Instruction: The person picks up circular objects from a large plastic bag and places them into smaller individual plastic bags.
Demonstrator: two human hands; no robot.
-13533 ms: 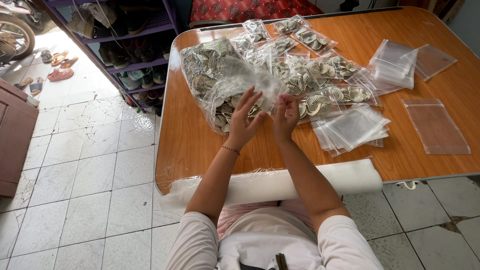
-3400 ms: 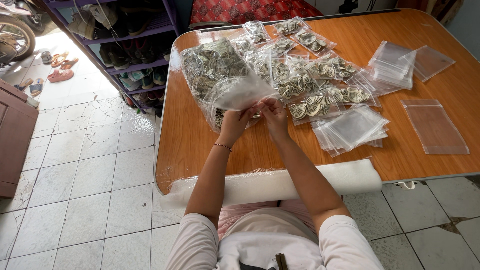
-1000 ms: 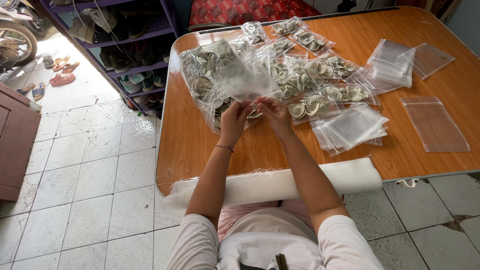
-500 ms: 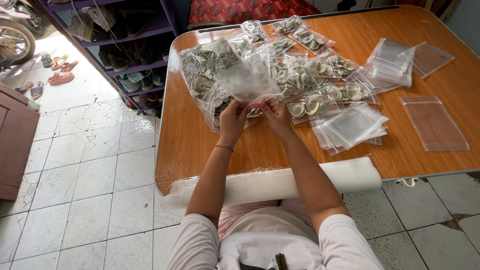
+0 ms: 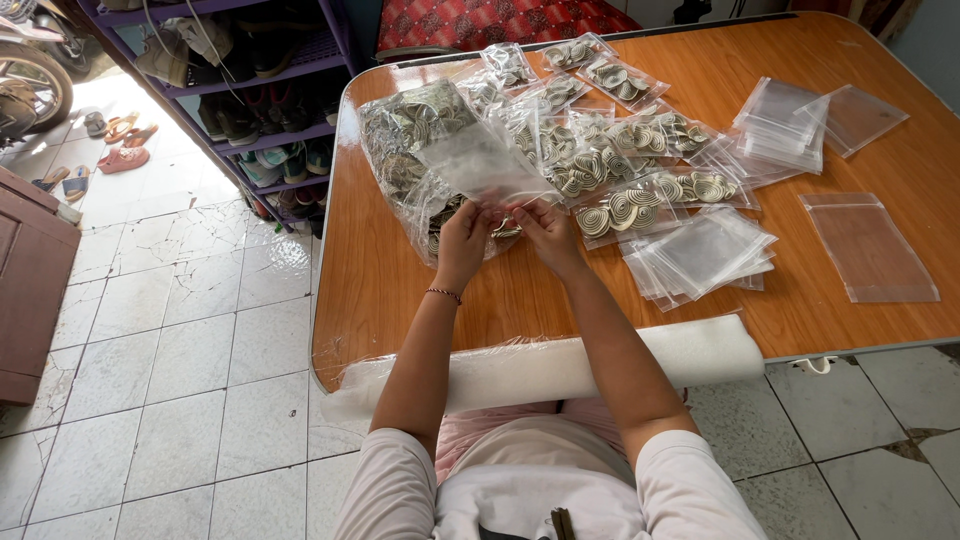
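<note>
1. The left hand (image 5: 463,240) and right hand (image 5: 545,228) meet near the bench's (image 5: 880,330) left edge, fingers pinching the bottom rim of a clear plastic bag (image 5: 478,165).
2. The bag stands lifted over a big sack of spiral pieces (image 5: 405,140).
3. Best to keep both pinches level and close together, so the thin film stays taut.
4. Filled packets (image 5: 610,165) lie just beyond; empty bags (image 5: 700,255) lie right.
</note>
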